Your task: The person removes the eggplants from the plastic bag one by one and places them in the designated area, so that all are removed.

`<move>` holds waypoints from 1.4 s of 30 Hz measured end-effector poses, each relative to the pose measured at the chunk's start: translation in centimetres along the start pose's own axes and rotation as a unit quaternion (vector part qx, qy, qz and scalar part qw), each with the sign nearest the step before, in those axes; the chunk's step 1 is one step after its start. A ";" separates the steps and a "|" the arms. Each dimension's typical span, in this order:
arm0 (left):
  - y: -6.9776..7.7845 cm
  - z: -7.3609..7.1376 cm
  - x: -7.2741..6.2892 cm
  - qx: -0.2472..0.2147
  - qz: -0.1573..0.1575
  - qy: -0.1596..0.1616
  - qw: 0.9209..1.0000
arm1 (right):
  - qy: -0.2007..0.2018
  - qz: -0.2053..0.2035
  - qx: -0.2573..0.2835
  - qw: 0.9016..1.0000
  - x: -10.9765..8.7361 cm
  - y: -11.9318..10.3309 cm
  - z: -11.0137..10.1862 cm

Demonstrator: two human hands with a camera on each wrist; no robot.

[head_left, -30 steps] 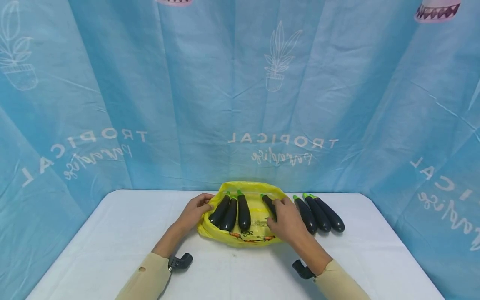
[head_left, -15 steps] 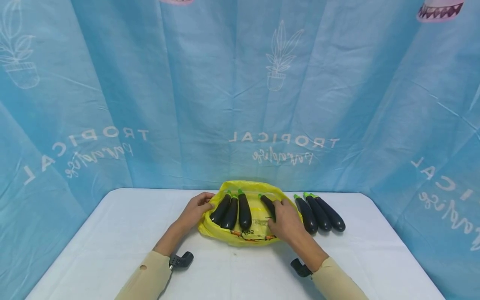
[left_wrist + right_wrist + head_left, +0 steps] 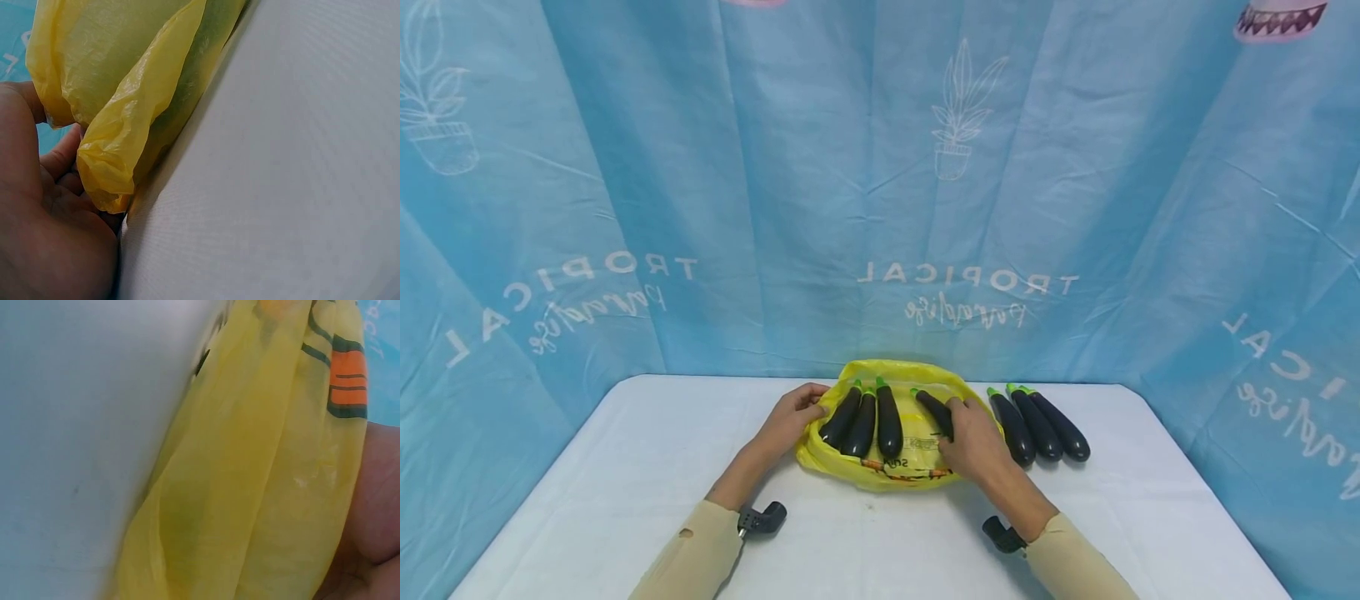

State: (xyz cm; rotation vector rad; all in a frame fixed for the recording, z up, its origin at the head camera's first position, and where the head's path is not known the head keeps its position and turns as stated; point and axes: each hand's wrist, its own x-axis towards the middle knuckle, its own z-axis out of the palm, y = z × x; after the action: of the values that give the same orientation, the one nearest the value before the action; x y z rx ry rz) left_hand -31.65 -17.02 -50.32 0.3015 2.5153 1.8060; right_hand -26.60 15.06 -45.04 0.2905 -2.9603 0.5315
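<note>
A yellow plastic bag [image 3: 925, 372] lies spread with its mouth gaping in the head view. Three dark eggplants [image 3: 889, 423] with green stems rest in its left part. My left hand [image 3: 786, 421] pinches the bag's left edge; in the left wrist view the thumb and fingers are at the crumpled plastic [image 3: 112, 162]. My right hand [image 3: 973, 442] grips another eggplant [image 3: 933, 409] over the right part of the bag, its stem pointing up and left. The hand covers that eggplant's lower end. In the right wrist view, the bag's side [image 3: 250, 475] hides most of the hand.
To the right of the bag, three more eggplants [image 3: 1037, 427] lie side by side on the white-covered table [image 3: 865, 550]. A blue printed curtain [image 3: 820, 208] hangs behind the table and along both sides.
The stem end of the eggplant in my right hand has swung slightly to the left. My left hand keeps its place at the bag's edge.
</note>
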 end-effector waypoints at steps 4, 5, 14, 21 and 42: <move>0.0 0.0 0.0 0.005 0.000 0.001 1.000 | -0.006 0.005 0.006 1.000 -0.2 -0.2 -0.2; 0.0 0.0 0.0 0.005 0.000 0.001 1.000 | -0.007 0.006 0.008 1.000 -0.2 -0.2 -0.3; 0.1 0.1 -0.1 -0.003 -0.002 -0.002 1.000 | 0.012 0.000 0.025 1.000 -0.9 -0.4 -1.0; 0.1 0.1 -0.1 -0.008 -0.005 -0.002 1.000 | 0.048 -0.019 0.045 0.998 -1.7 -0.4 -1.6; 0.1 -0.1 -0.1 -0.014 -0.005 -0.006 1.000 | 0.146 -0.051 0.123 0.980 -4.0 0.6 -3.7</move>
State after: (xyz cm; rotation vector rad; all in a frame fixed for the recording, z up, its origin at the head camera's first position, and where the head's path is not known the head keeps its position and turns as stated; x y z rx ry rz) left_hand -31.55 -17.10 -50.23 0.2972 2.4762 1.8283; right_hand -22.55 17.59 -42.40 0.3524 -2.5828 0.8493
